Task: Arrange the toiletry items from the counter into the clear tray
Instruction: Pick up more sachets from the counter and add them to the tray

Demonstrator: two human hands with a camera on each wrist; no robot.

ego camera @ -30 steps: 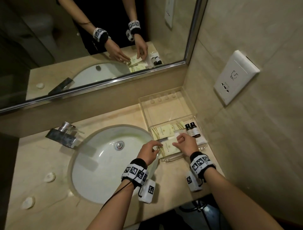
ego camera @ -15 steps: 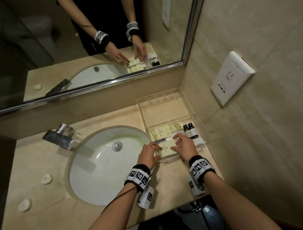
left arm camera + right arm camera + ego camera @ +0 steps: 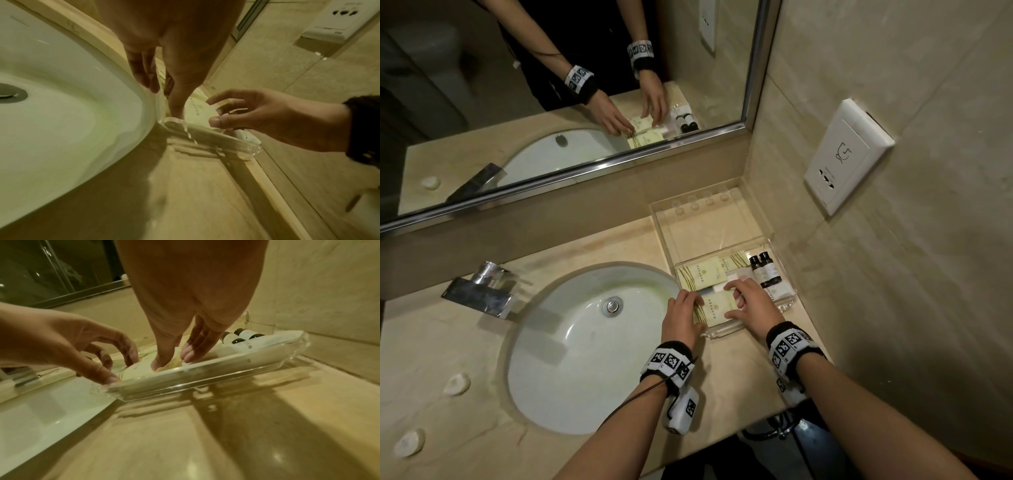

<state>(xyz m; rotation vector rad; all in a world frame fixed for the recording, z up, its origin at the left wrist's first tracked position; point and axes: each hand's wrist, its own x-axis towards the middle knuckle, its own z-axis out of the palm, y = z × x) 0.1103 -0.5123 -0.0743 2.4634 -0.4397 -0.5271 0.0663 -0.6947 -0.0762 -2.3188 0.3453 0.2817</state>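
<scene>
The clear tray (image 3: 787,301) sits on the counter between the sink and the right wall. Inside lie pale yellow packets (image 3: 702,274) and two small dark-capped bottles (image 3: 765,270). At the tray's front lies another pale packet (image 3: 714,306). My left hand (image 3: 683,315) holds its left end between thumb and curled fingers. My right hand (image 3: 751,301) pinches its right end with thumb and forefinger (image 3: 211,100). In the right wrist view my thumb (image 3: 158,366) presses the packet (image 3: 141,369) behind the tray rim (image 3: 205,379), and the bottles (image 3: 242,337) lie beyond.
A white basin (image 3: 585,342) with a chrome tap (image 3: 482,291) fills the counter's middle. A second clear box (image 3: 705,222) stands behind the tray against the mirror ledge. A wall socket (image 3: 846,157) is on the right wall. Small round white pieces (image 3: 457,383) lie at the left.
Both hands stay on the front packet and have nudged it slightly inside the tray. The head view has shifted a little.
</scene>
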